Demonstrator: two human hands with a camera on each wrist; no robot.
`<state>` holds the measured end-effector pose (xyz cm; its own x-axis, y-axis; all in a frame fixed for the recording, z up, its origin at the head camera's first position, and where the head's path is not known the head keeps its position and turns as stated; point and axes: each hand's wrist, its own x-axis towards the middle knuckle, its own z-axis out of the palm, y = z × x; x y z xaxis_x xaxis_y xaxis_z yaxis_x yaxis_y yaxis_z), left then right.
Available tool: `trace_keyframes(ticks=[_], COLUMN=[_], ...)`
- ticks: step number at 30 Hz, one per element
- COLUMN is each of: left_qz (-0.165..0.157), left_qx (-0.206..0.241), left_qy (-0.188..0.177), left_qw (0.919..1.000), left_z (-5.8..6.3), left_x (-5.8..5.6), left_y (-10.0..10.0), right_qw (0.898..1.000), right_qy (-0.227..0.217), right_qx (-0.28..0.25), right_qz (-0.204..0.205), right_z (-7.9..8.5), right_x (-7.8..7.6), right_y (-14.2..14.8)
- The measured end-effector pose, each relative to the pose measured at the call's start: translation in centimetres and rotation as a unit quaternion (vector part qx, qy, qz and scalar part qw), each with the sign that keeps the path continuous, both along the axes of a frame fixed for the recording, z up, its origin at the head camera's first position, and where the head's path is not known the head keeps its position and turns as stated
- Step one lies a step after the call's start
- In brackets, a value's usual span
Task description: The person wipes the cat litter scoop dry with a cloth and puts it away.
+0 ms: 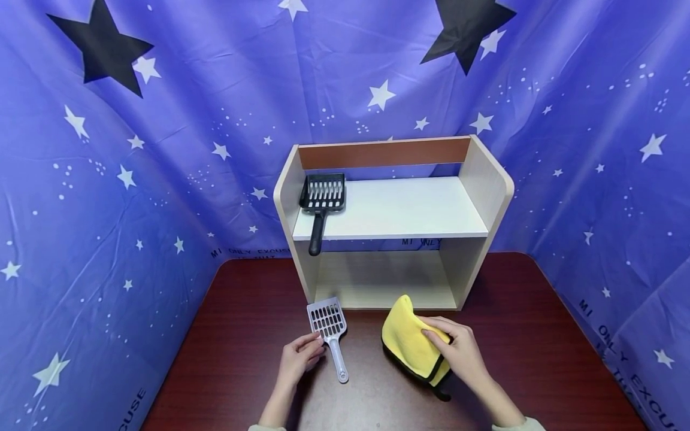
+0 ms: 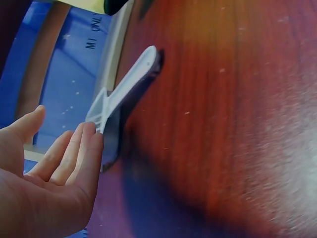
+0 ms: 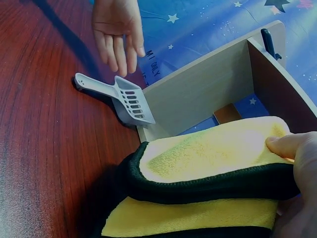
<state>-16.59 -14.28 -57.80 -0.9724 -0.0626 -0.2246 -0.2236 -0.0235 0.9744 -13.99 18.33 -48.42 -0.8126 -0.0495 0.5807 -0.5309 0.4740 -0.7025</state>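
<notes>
My right hand (image 1: pixel 455 347) pinches a folded yellow cloth (image 1: pixel 412 341) with black edging, thumb on top, above the table at the right. In the right wrist view the cloth (image 3: pixel 213 153) shows its soft pile and dark hem. My left hand (image 1: pixel 302 357) has its fingers loosely extended beside a grey slotted litter scoop (image 1: pixel 327 318), fingertips near where its head meets the handle. The scoop lies on the table with its handle toward me. From the left wrist, the left hand (image 2: pixel 54 173) shows an empty palm, with the scoop (image 2: pixel 131 82) beyond the fingertips.
A small two-level shelf (image 1: pixel 388 206) stands at the back of the dark red table (image 1: pixel 242 335). On its upper board a black litter scoop (image 1: pixel 322 194) lies at the left, handle over the front edge. A blue star-patterned curtain (image 1: pixel 178 149) surrounds the table.
</notes>
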Motion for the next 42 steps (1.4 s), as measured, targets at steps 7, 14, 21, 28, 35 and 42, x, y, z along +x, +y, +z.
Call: trace_keyframes(ticks=[7,14,21,28,35,42], left_qz=[-0.013,-0.020,-0.026,-0.030,-0.034,-0.029], left_qx=[-0.006,-0.005,0.008,0.010,0.004,0.000], left_qy=[-0.009,-0.015,-0.005,-0.011,-0.004,-0.007], left_qw=[0.9999,0.9997,0.9996,0.9994,0.9994,0.9996], left_z=[-0.9,-1.8,-1.9,-2.6,-2.8,-3.0], left_x=[0.5,0.5,0.6,0.5,0.6,0.6], left_y=[0.4,0.5,1.0,1.1,1.3,1.7], right_qw=[1.000,1.000,1.000,1.000,1.000,1.000], right_qy=[0.007,0.001,-0.012,-0.010,-0.004,0.008], right_qx=[-0.005,-0.001,-0.003,-0.009,-0.005,-0.011], right_qz=[0.003,0.007,0.013,0.009,0.004,0.012], right_z=[-2.8,-2.4,-3.3,-3.2,-1.0,-0.2], right_x=[-1.2,-1.0,-1.3,-1.2,-0.2,0.2], right_y=[0.8,0.8,1.4,1.2,0.4,0.1])
